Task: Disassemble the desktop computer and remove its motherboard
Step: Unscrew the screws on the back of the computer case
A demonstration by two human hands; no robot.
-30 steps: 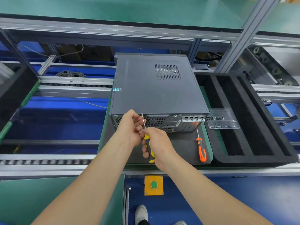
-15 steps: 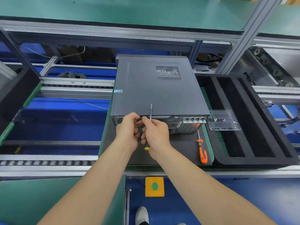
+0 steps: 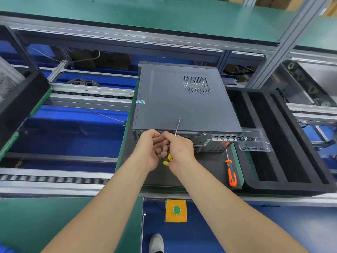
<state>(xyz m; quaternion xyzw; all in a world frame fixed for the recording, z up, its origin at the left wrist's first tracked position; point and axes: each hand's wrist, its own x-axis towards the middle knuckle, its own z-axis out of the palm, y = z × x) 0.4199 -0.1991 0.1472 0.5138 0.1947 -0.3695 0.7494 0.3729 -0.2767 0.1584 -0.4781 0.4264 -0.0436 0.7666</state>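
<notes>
Your two hands meet at the rear panel of the desktop computer (image 3: 182,103), which lies flat on a black mat (image 3: 209,167) at 12 o'clock from you, its side panel on. Your right hand (image 3: 179,150) grips a yellow-handled screwdriver (image 3: 166,160), its shaft pointing up over the case's near edge. Your left hand (image 3: 148,148) has its fingers curled against the right hand's fingertips at the panel's top edge; whether it pinches anything cannot be told. An orange screwdriver (image 3: 231,172) lies on the mat at 4 o'clock from your hands. A clear parts tray (image 3: 253,143) sits at 3 o'clock, on a black foam tray (image 3: 284,143).
</notes>
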